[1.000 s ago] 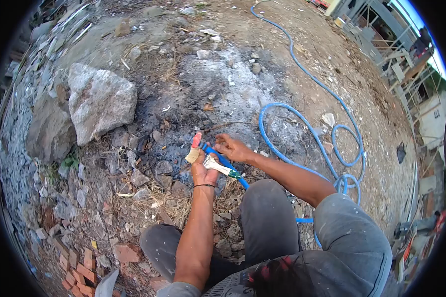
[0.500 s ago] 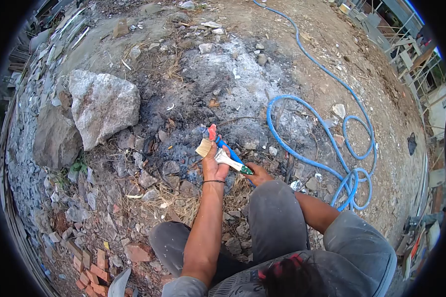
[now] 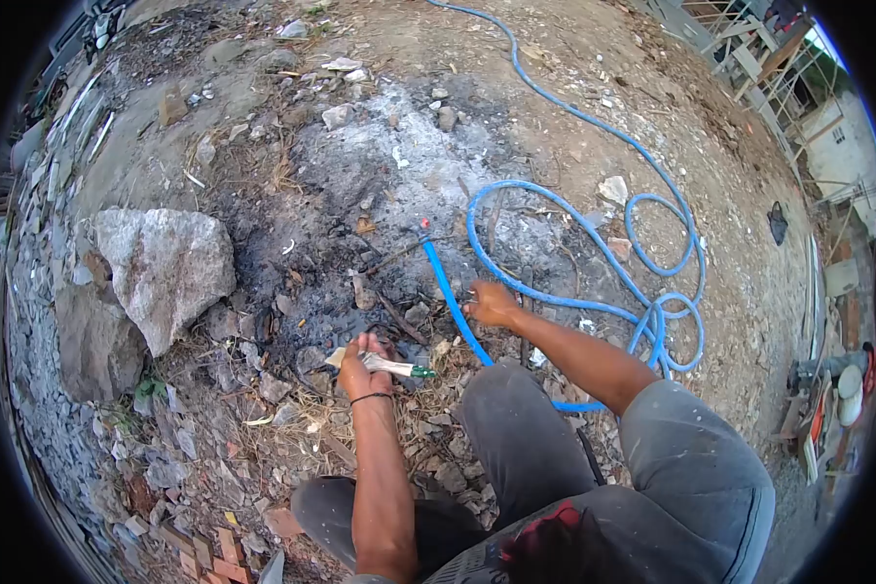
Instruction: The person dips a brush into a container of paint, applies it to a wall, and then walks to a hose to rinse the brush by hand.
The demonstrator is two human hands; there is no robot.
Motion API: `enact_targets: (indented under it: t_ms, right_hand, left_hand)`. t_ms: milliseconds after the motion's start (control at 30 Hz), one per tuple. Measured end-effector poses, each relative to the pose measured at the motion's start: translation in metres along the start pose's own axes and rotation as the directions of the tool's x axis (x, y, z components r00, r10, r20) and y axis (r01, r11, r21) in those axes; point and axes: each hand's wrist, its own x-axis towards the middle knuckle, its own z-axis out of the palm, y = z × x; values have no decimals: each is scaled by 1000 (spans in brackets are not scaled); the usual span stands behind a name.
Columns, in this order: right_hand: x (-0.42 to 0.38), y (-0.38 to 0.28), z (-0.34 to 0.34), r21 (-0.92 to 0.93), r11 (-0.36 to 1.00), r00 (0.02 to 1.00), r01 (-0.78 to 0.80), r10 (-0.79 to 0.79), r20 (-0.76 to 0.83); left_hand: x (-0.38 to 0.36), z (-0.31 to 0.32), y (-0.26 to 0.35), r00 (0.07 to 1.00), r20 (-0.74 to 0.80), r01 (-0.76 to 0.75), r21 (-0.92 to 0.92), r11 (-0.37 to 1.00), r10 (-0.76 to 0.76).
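Observation:
In my left hand [image 3: 363,368] is a paintbrush [image 3: 391,366] with a white handle, a green tip pointing right and pale bristles partly hidden by my fingers. My right hand [image 3: 492,304] is just right of the free end of the blue hose [image 3: 445,282], its fingers loosely apart and nothing visible in them. That hose end points away from me over the ashy ground, and a small red piece [image 3: 425,224] shows at its tip. Lower down, the hose passes behind my knee.
Loops of the same hose lie to the right and trail off to the far side. A large pale rock [image 3: 165,268] stands at left. Broken bricks [image 3: 229,555] lie at lower left. Rubble, straw and grey ash [image 3: 428,136] cover the ground around me.
The hose end has left my left hand and now lies farther forward. My right hand has moved forward, away from the brush handle. My left hand keeps the paintbrush, now lower and left.

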Motion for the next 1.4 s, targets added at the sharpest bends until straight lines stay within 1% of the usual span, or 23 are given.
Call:
enact_targets:
  t_ms: [100,167,233,267,300,367,433,500,533,567,600,633,667,700,733,767,867,933,1033,1100,1167,1233,1400]
  right_hand:
    - [20,-32,-179,388,898,975,-210,163,151]
    - [18,-70,-341,594,785,985,-174,126,122]
    - [-11,-133,-509,602,798,997,42,6,-78]
    - [-38,-170,-583,643,745,979,177,-63,-196]
    - [-70,-202,-650,682,621,922,386,-236,-308]
    - [-135,-239,-754,695,341,730,632,-564,-387]
    - [-186,-249,-796,743,-13,521,669,-704,-482]
    - [-197,-212,-779,764,-280,449,581,-673,-588]
    - [-190,-179,-753,744,-305,510,595,-571,-643]
    - [-167,-122,-680,553,541,745,633,-231,-626]
    - [-144,-77,-612,219,975,852,-41,149,-502]
    - [-165,-48,-517,145,941,894,-305,335,-297]
    - [-185,-33,-430,-36,867,866,-498,495,-68]
    - [-219,-116,-409,464,813,888,-352,447,-108]
    - [-237,-185,-413,445,689,820,-572,492,292]
    - [-252,-263,-447,411,748,843,-522,379,381]
    - [-280,-331,-443,544,749,922,-378,255,291]
    - [-262,-332,-487,867,360,903,-343,-127,410]
    - [-251,-331,-593,777,622,937,-92,-210,279]
    - [-228,-325,-629,657,749,945,-88,-146,293]
    - [-206,-324,-654,183,983,991,25,0,-132]
    - [-183,-320,-723,64,998,969,6,10,-248]
    - [-88,-221,-968,186,981,839,-58,149,-524]
  left_hand:
    - [-102,39,74,993,119,4,53,999,-10]
    - [-170,77,153,931,281,-288,170,942,234]
    - [-251,122,258,747,457,-605,168,779,482]
    - [-303,148,315,561,640,-739,102,666,525]
    - [-347,166,374,414,766,-786,28,618,492]
    - [-443,200,440,147,739,-951,-77,300,657]
    - [-512,234,433,-7,542,-924,-324,201,840]
    - [-508,228,452,-102,808,-600,-515,612,580]
    - [-486,221,448,-54,856,-322,-502,803,513]
    - [-419,195,454,65,862,-195,-483,854,502]
    - [-356,173,446,333,732,-397,-463,793,594]
    - [-298,138,415,655,323,-715,-26,698,683]
    - [-250,109,374,815,88,-565,335,754,572]
    - [-239,95,320,919,101,-388,409,826,381]
    - [-275,107,281,982,75,-188,355,916,173]
    - [-338,137,231,966,260,-78,289,954,0]
    - [-456,203,126,949,210,197,189,962,-236]
    - [-482,248,99,942,187,264,101,959,-279]
    - [-525,306,71,860,427,208,204,957,-278]
    - [-537,349,37,825,508,47,376,925,-249]
    - [-580,412,15,727,600,-35,516,856,-333]
    - [-598,479,4,585,713,-149,562,814,-386]
    - [-613,638,13,259,930,-657,368,658,-261]
